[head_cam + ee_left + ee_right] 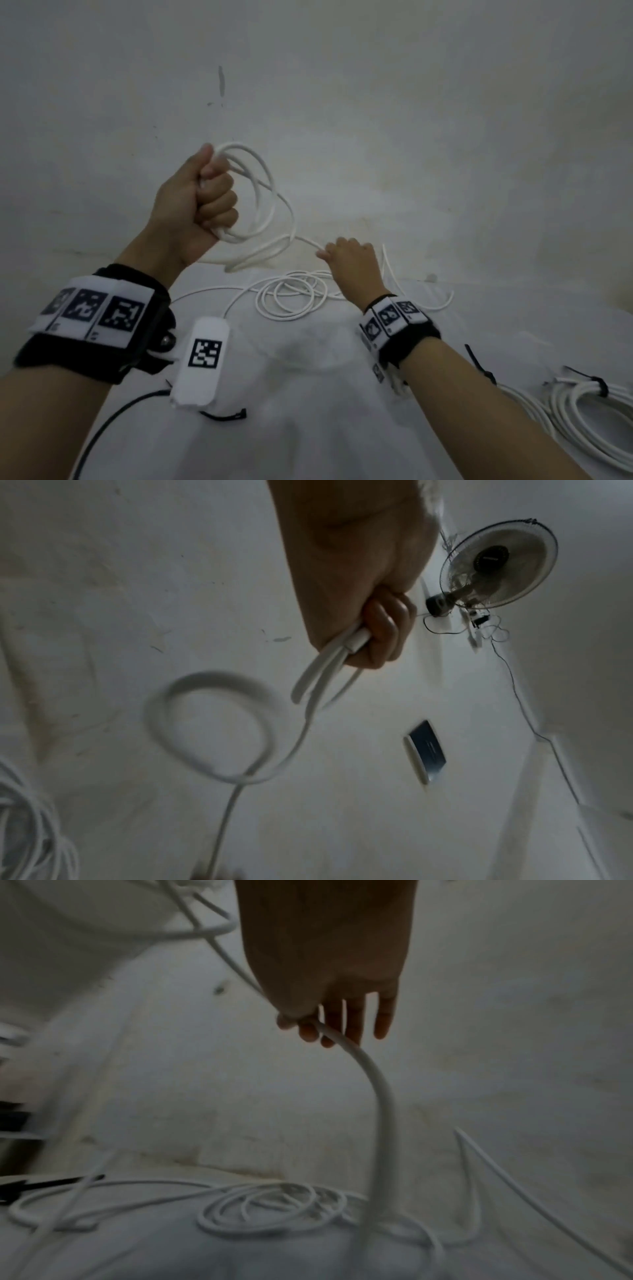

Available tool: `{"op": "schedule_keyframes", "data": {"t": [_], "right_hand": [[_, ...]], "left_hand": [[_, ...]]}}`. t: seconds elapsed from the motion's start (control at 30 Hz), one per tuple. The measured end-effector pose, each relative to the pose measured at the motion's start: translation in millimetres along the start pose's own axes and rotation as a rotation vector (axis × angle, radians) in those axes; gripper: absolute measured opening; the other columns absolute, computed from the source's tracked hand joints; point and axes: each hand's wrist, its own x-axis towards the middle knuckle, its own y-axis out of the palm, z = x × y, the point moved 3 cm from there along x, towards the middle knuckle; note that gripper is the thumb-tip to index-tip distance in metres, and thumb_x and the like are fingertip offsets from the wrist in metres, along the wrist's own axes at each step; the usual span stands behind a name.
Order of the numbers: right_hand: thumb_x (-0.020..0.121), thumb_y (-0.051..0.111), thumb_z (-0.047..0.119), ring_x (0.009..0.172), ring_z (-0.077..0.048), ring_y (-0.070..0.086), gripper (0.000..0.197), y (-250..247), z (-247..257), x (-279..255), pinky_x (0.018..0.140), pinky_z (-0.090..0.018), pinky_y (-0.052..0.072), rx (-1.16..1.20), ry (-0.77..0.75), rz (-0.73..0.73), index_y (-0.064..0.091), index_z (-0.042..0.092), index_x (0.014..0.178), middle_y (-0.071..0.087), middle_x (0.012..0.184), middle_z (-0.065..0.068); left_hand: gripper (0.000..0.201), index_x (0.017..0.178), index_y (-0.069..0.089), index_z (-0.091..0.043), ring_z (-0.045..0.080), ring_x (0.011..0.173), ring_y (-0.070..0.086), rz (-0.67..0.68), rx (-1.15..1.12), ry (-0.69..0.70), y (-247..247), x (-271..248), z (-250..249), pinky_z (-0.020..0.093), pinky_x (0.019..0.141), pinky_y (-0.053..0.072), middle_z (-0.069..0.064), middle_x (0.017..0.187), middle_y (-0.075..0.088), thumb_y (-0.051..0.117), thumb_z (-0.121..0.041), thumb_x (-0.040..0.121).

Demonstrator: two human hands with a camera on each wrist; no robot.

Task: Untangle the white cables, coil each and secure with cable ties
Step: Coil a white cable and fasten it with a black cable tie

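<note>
Hands (191,202) (349,260) hold cable (267,192) above bed edge (479,284).

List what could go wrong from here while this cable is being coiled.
1. The left hand grips uneven loops; they may slip or spring open before a tie goes on.
2. The right hand only pinches the strand with thumb and forefinger, so a snag could pull it free.
3. That strand leads down into the loose pile on the bed; pulling may drag or knot it.

White surface (308,428) carries loose white cable (291,294), tied coils (589,414), black ties (226,416).
</note>
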Motion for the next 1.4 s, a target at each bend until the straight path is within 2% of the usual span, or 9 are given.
{"op": "schedule_keyframes", "data": {"t": [0.27,0.47,0.57,0.7,0.83,1.0,1.1,1.2,1.4], "right_hand": [[0.098,0.035,0.032,0.121,-0.022,0.046,0.034,57.5,-118.8,-102.6,0.106,-0.043,0.025,-0.275,0.595,0.628,0.053,0.028,0.126,0.052,0.13,0.0],[0.097,0.035,0.021,0.127,-0.026,0.036,0.037,58.3,-115.8,-109.3,0.105,-0.044,0.029,-0.29,0.657,0.753,0.044,0.021,0.133,0.039,0.138,-0.008],[0.087,0.046,0.013,0.133,-0.03,0.027,0.05,49.7,-86.4,-75.9,0.11,-0.055,0.023,0.2,0.514,0.432,0.036,0.016,0.136,0.03,0.142,-0.012],[0.079,0.058,0.024,0.13,-0.015,0.036,0.062,14.1,-19.1,-24.8,0.11,-0.026,0.027,1.059,0.086,0.054,0.038,0.011,0.136,0.039,0.139,-0.005],[0.098,0.043,0.023,0.101,-0.021,0.064,0.028,10.0,19.9,-16.2,0.099,-0.041,0.043,1.532,0.084,0.34,0.062,0.007,0.111,0.068,0.108,-0.013],[0.092,0.0,0.056,0.045,-0.018,0.056,0.088,28.4,35.2,-44.6,0.069,-0.026,0.049,1.721,0.071,0.727,0.068,0.002,0.077,0.056,0.044,-0.01],[0.093,0.021,0.053,0.036,-0.002,0.033,0.064,25.1,18.5,-44.0,0.046,-0.017,0.029,1.427,0.209,0.289,0.057,0.008,0.066,0.04,0.037,0.007],[0.099,0.023,0.042,0.045,-0.015,0.043,0.033,22.9,-5.0,-48.7,0.045,-0.028,0.028,0.62,0.237,-0.069,0.042,0.015,0.092,0.042,0.049,0.007],[0.078,0.058,0.019,0.037,-0.02,0.051,0.027,25.0,13.7,-59.4,0.037,-0.02,0.026,-0.046,-0.388,-0.21,0.044,0.019,0.101,0.054,0.057,-0.001]], "left_hand": [[0.057,0.047,0.04,-0.024,0.011,0.031,0.011,-0.314,-0.061,0.183,-57.6,-4.5,-7.6,0.016,0.029,0.015,-0.008,0.034,0.025,0.025,-0.036,0.1],[0.042,0.049,0.038,-0.023,0.009,0.037,0.003,-0.18,0.102,0.02,-29.4,-2.8,14.1,0.014,0.028,0.016,-0.008,0.033,0.019,0.035,-0.039,0.089],[0.041,0.05,0.038,-0.023,0.007,0.032,0.005,-0.011,0.182,-0.151,0.7,-0.6,38.4,0.012,0.029,0.014,-0.012,0.034,0.025,0.035,-0.039,0.088],[0.043,0.049,0.039,-0.022,0.01,0.036,0.003,0.143,0.158,-0.275,33.6,-3.7,61.8,0.011,0.032,0.011,-0.01,0.036,0.016,0.033,-0.039,0.088],[0.042,0.051,0.038,-0.022,0.01,0.035,0.003,0.143,0.069,-0.151,46.1,-2.1,49.3,0.014,0.031,0.01,-0.006,0.043,0.008,0.032,-0.038,0.09],[0.052,0.051,0.04,-0.023,0.003,0.027,0.017,-0.072,-0.028,0.057,17.5,10.5,23.6,0.014,0.03,0.016,-0.009,0.034,0.024,0.027,-0.036,0.099],[0.045,0.061,0.033,-0.021,0.003,0.029,0.019,-0.215,-0.035,0.151,-2.8,12.2,18.8,0.015,0.033,0.016,-0.01,0.036,0.023,0.024,-0.038,0.102],[0.046,0.065,0.03,-0.02,0.003,0.03,0.018,-0.285,-0.012,0.209,-14.8,13.5,16.5,0.016,0.035,0.013,-0.01,0.038,0.023,0.017,-0.046,0.101],[0.037,0.068,0.032,-0.018,0.003,0.033,0.021,-0.278,0.03,0.203,-23.4,23.4,37.3,0.017,0.036,0.017,-0.011,0.041,0.029,0.014,-0.027,0.1]]}}
